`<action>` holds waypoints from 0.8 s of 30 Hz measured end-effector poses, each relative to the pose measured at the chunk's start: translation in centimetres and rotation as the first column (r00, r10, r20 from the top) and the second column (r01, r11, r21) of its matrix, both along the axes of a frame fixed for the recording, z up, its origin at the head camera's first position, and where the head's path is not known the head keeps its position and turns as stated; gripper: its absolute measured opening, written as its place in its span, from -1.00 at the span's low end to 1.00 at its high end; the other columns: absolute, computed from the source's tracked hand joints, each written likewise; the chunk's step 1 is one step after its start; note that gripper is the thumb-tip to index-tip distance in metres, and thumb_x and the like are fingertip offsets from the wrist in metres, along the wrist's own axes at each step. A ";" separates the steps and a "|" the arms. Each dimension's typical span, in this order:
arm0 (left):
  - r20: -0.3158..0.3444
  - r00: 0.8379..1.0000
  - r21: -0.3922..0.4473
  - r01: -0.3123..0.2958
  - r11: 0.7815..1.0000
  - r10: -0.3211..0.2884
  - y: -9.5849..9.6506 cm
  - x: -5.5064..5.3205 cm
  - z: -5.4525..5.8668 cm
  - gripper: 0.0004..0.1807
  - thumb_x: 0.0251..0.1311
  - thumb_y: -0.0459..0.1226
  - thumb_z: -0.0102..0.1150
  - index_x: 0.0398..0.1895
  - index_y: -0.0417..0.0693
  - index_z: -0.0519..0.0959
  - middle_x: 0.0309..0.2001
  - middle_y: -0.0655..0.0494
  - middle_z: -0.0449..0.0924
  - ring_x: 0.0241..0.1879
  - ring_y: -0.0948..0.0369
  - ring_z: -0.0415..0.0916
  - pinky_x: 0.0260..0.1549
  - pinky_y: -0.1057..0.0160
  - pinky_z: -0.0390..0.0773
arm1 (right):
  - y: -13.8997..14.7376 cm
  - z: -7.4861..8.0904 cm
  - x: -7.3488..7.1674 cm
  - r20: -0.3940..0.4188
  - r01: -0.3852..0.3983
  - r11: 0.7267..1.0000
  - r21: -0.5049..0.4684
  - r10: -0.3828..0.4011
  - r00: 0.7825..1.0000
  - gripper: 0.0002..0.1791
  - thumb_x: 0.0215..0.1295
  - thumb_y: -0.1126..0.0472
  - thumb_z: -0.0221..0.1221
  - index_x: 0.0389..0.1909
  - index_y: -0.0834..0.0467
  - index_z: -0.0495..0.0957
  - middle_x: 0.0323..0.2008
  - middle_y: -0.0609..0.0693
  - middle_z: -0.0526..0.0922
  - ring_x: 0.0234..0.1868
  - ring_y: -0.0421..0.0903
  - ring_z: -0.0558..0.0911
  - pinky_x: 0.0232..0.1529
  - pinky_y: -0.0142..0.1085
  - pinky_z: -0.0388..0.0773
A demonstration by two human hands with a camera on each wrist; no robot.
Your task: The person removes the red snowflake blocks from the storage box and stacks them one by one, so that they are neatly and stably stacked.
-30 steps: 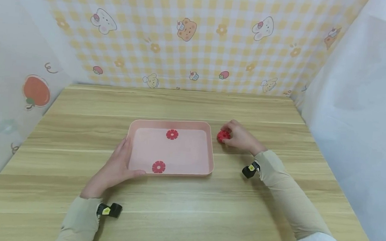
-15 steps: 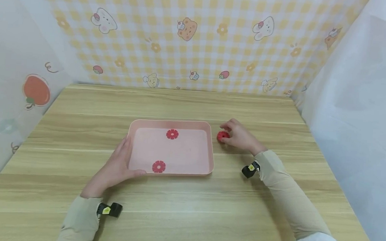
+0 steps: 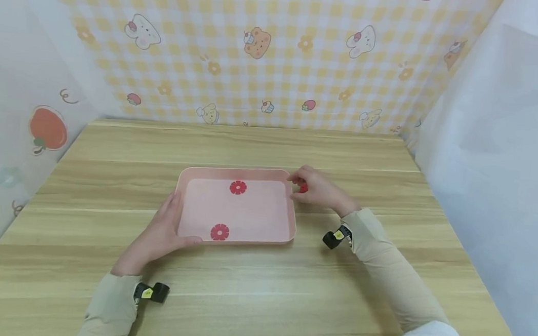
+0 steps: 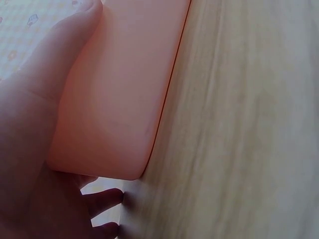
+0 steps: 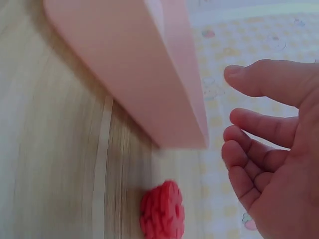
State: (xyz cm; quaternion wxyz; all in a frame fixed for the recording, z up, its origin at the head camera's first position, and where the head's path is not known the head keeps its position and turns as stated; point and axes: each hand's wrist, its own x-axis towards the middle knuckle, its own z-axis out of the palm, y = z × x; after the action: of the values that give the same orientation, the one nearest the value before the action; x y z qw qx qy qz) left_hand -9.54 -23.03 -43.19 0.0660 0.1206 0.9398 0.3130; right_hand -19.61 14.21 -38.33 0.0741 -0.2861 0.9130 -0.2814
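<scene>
A shallow pink tray (image 3: 236, 212) stands on the wooden table, with two flat red flower-shaped notched discs (image 3: 220, 232) on its floor. My left hand (image 3: 160, 233) spans the tray's near left corner, its thumb along the front wall and its straight fingers against the left side. By the right rim, my right hand (image 3: 316, 189) hovers with fingertips apart and nothing between them, as the right wrist view shows. Below it, a small stack of red notched discs (image 5: 163, 211) sits on the table, mostly hidden behind that hand in the head view.
The wooden table (image 3: 242, 300) runs back to a yellow checked cloth (image 3: 285, 61) with cartoon prints. White sheets hang at the left and right sides. A small black camera is strapped to each wrist.
My right hand has left the red disc stack and shifted left to the tray's right rim. The left hand and the two discs in the tray stay put. The head view has shifted slightly.
</scene>
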 end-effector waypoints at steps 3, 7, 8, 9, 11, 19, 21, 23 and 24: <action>-0.003 1.000 0.003 0.004 1.000 -0.004 0.0 0.0 0.0 0.46 -0.16 0.20 0.41 0.47 -0.30 -0.41 0.49 -0.32 -0.37 0.44 -0.27 -0.23 0.31 -0.32 0.02 | -0.7 0.1 0.4 0.033 -0.021 1.000 -0.007 0.021 0.999 -0.55 0.12 0.23 0.32 0.03 0.32 0.53 -0.11 0.17 0.57 -0.13 -0.01 0.51 -0.06 -0.17 0.56; -0.003 1.000 0.005 0.004 1.000 -0.004 -0.1 0.0 0.0 0.46 -0.16 0.20 0.42 0.47 -0.31 -0.40 0.49 -0.33 -0.37 0.44 -0.28 -0.23 0.31 -0.33 0.02 | -1.6 0.1 0.9 0.093 -0.041 0.999 -0.031 0.043 0.995 -0.55 0.14 0.24 0.30 0.04 0.34 0.51 -0.06 0.21 0.57 -0.06 0.03 0.52 -0.02 -0.17 0.55; -0.002 1.000 0.005 0.004 1.000 -0.004 -0.1 0.0 0.0 0.46 -0.16 0.20 0.42 0.47 -0.31 -0.40 0.49 -0.33 -0.37 0.44 -0.28 -0.23 0.31 -0.33 0.02 | -1.9 0.2 1.0 0.107 -0.045 0.998 -0.036 0.048 0.993 -0.54 0.14 0.24 0.30 0.05 0.33 0.51 -0.04 0.21 0.57 -0.04 0.04 0.52 0.01 -0.16 0.55; 0.001 1.000 0.006 0.003 1.000 -0.003 -0.1 0.0 0.0 0.46 -0.17 0.20 0.42 0.47 -0.31 -0.40 0.49 -0.33 -0.38 0.44 -0.28 -0.25 0.31 -0.33 0.02 | -2.2 0.2 1.2 0.122 -0.045 0.998 -0.043 0.050 0.991 -0.54 0.14 0.25 0.30 0.06 0.33 0.50 -0.03 0.20 0.57 -0.02 0.04 0.52 0.03 -0.15 0.54; 0.004 1.000 0.000 0.002 1.000 -0.002 -0.1 0.1 0.1 0.46 -0.17 0.22 0.41 0.47 -0.32 -0.40 0.49 -0.34 -0.39 0.45 -0.28 -0.27 0.31 -0.32 0.01 | -3.0 0.1 1.4 0.166 -0.036 0.997 -0.066 0.047 0.985 -0.55 0.14 0.27 0.30 0.06 0.32 0.49 -0.01 0.19 0.56 -0.01 0.06 0.51 0.06 -0.14 0.52; 0.009 1.000 0.000 -0.001 1.000 0.001 -0.2 0.1 0.0 0.46 -0.16 0.21 0.41 0.47 -0.30 -0.41 0.50 -0.32 -0.39 0.45 -0.27 -0.27 0.31 -0.32 0.01 | -5.3 -0.4 2.4 0.239 -0.058 0.996 -0.067 0.073 0.968 -0.53 0.15 0.27 0.31 0.09 0.31 0.49 0.02 0.15 0.57 0.02 0.02 0.50 0.12 -0.17 0.49; 0.010 1.000 -0.001 0.000 1.000 0.000 -0.1 0.1 0.0 0.46 -0.16 0.22 0.40 0.47 -0.30 -0.41 0.50 -0.32 -0.40 0.45 -0.27 -0.27 0.31 -0.32 0.01 | -6.0 -0.5 2.6 0.234 -0.075 0.996 -0.054 0.085 0.969 -0.52 0.15 0.27 0.31 0.09 0.31 0.50 0.02 0.14 0.57 0.01 0.02 0.50 0.11 -0.19 0.50; 0.008 1.000 0.000 0.002 1.000 -0.002 -0.1 0.1 0.1 0.46 -0.16 0.22 0.40 0.47 -0.30 -0.41 0.50 -0.31 -0.41 0.45 -0.27 -0.27 0.32 -0.32 0.00 | -6.7 -0.6 2.7 0.223 -0.099 0.994 -0.034 0.105 0.969 -0.53 0.14 0.26 0.33 0.08 0.29 0.51 0.01 0.12 0.57 0.00 0.01 0.50 0.09 -0.23 0.50; 0.008 1.000 0.001 0.004 1.000 -0.004 -0.1 0.1 0.1 0.46 -0.15 0.21 0.40 0.47 -0.30 -0.42 0.50 -0.31 -0.41 0.45 -0.27 -0.28 0.32 -0.32 -0.01 | -7.0 -0.6 2.8 0.218 -0.111 0.994 -0.024 0.113 0.969 -0.53 0.13 0.26 0.33 0.08 0.27 0.52 0.00 0.10 0.57 -0.01 -0.01 0.50 0.07 -0.25 0.50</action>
State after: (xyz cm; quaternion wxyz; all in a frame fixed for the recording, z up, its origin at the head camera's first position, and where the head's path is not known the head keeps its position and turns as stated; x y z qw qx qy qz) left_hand -9.46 -23.12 -43.14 0.0701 0.1212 0.9391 0.3138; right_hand -16.78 7.16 -38.97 0.1883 -0.3048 0.8800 -0.3117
